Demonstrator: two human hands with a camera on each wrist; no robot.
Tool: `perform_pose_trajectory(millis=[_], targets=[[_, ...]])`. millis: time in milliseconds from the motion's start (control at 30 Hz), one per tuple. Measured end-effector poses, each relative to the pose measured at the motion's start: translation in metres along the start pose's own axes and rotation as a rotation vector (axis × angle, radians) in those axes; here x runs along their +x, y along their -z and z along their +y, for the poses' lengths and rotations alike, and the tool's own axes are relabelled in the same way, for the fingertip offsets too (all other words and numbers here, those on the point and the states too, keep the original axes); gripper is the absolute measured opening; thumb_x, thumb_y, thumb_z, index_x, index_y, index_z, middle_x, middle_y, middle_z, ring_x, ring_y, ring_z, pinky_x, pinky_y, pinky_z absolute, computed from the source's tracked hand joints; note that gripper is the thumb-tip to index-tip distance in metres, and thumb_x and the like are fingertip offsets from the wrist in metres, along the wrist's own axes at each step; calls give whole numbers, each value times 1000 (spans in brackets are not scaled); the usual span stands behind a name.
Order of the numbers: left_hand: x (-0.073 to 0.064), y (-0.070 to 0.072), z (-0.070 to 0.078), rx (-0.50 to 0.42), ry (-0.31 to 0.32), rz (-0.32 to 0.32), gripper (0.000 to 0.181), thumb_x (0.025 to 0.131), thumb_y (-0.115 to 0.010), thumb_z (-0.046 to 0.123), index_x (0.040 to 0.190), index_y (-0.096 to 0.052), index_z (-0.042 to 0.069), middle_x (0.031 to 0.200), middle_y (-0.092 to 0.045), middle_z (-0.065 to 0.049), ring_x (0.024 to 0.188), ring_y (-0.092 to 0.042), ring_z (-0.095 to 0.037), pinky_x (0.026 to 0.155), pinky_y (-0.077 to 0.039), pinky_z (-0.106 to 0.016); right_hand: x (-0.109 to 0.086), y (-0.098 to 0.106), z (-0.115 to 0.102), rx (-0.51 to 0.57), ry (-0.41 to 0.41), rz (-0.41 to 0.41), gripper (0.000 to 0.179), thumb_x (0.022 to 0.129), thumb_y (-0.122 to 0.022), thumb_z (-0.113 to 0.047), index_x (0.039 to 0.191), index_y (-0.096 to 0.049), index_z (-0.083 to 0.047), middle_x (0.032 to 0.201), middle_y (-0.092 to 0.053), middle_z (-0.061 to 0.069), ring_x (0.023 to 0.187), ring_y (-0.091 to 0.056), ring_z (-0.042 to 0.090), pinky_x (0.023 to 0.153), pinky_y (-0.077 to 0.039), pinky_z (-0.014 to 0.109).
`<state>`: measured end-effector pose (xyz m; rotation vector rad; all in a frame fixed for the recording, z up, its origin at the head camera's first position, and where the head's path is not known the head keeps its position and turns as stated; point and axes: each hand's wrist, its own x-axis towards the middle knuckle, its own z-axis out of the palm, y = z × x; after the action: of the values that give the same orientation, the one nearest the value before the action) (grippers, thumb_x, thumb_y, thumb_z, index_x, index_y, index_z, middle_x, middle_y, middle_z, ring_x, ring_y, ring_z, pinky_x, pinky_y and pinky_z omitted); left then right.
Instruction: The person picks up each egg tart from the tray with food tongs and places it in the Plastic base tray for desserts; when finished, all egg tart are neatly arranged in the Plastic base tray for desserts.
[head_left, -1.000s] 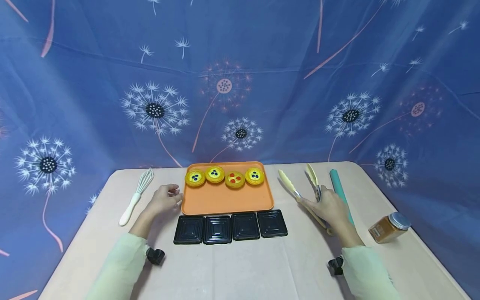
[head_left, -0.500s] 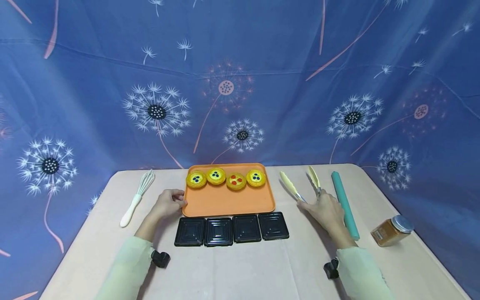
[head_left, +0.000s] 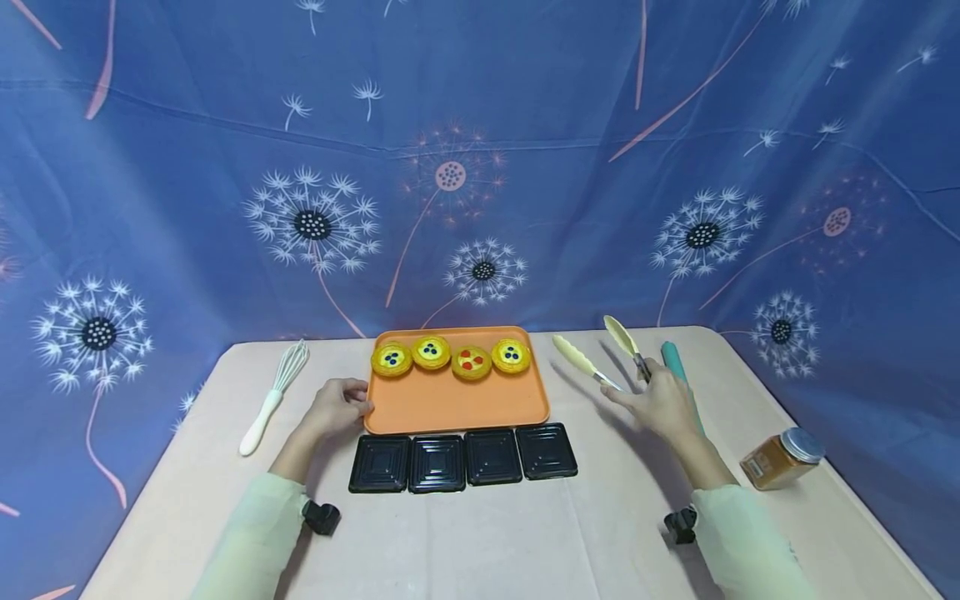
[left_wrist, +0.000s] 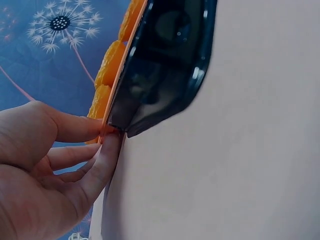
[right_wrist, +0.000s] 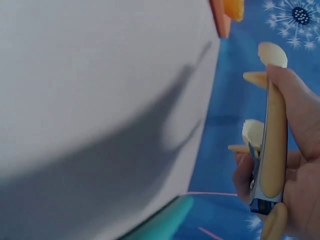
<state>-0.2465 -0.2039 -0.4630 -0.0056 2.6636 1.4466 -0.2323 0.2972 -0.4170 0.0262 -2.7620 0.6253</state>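
One teal cylindrical rod [head_left: 673,360] lies just beside the right hand [head_left: 660,408], partly covered by it, and one clear jar with brown contents and a grey lid [head_left: 780,461] sits farther right. One white-handled balloon whisk [head_left: 273,397] lies left of the left hand [head_left: 337,407]. Four shallow black square plastic containers [head_left: 437,463] form a row along the near edge of one orange rectangular tray [head_left: 457,406], between it and the person. At the tray's far side sit four round yellow tarts: three with blue toppings [head_left: 431,352] and one with red [head_left: 471,363]. The left hand pinches the tray's left rim. The right hand grips one pair of cream-tipped tongs [right_wrist: 274,142], raised above the table [head_left: 495,542], right of the tray, their arms spread apart.
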Motion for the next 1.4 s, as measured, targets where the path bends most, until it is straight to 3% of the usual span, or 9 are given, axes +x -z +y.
perform_pose_trajectory(millis=[200, 367, 600, 800, 900, 1000, 1133, 1300, 1400], targets=[[1, 0, -2, -17, 5, 1, 42, 88, -66, -1, 125, -56, -15, 99, -63, -18, 80, -61, -22, 66, -56, -31, 11, 10, -14, -14, 80, -58, 60, 74, -80, -59, 90, -57, -6, 64, -43, 1, 61, -44, 23, 59, -39, 38], [1, 0, -1, -30, 5, -4, 42, 87, -66, -1, 125, -56, -16, 99, -62, -18, 80, -61, -21, 66, -56, -31, 18, 10, -24, 10, 154, -115, 59, 70, -85, -54, 97, -64, -5, 64, -45, 1, 57, -41, 19, 52, -35, 34], [1, 0, -2, -31, 1, 11, 41, 86, -67, -2, 123, -57, -16, 96, -63, -18, 77, -60, -20, 65, -55, -30, 31, 1, -38, 7, 209, -200, 62, 68, -88, -48, 106, -68, -4, 59, -38, -2, 51, -32, 16, 47, -27, 31], [1, -1, -2, -29, -8, 15, 40, 86, -67, -3, 122, -57, -16, 94, -62, -17, 76, -60, -20, 65, -55, -30, 38, -9, -46, -15, 221, -268, 78, 70, -87, -50, 127, -65, -1, 74, -59, 4, 55, -35, 17, 47, -28, 31], [1, -1, -1, -29, -5, 14, 40, 86, -67, -2, 122, -57, -16, 95, -63, -17, 77, -60, -20, 66, -55, -30, 40, -13, -48, -30, 226, -284, 79, 71, -87, -48, 129, -64, 0, 89, -67, 10, 58, -40, 18, 47, -30, 32], [2, -1, -2, -35, 4, 15, 40, 86, -67, -3, 123, -57, -16, 96, -63, -17, 77, -60, -19, 66, -54, -29, 41, -16, -49, -33, 227, -303, 78, 72, -87, -45, 131, -63, 1, 82, -64, 11, 58, -40, 18, 48, -30, 31], [3, -1, -2, -33, -5, 12, 41, 85, -68, -3, 122, -57, -16, 95, -64, -17, 77, -61, -20, 66, -54, -29, 43, -21, -51, -39, 227, -328, 77, 74, -86, -43, 132, -61, 1, 67, -48, 2, 58, -38, 18, 49, -29, 31], [3, 0, -4, -12, -4, 13, 41, 85, -68, -2, 122, -58, -15, 95, -64, -16, 78, -61, -20, 67, -53, -29, 44, -25, -51, -52, 230, -333, 73, 76, -84, -42, 131, -62, 1, 88, -66, 10, 67, -47, 21, 53, -34, 32], [4, 0, -4, 0, -5, 21, 40, 85, -69, -1, 121, -59, -15, 94, -64, -15, 77, -60, -19, 66, -52, -28, 45, -26, -52, -54, 224, -334, 73, 77, -83, -43, 132, -62, 0, 87, -65, 12, 67, -46, 21, 53, -33, 33]])
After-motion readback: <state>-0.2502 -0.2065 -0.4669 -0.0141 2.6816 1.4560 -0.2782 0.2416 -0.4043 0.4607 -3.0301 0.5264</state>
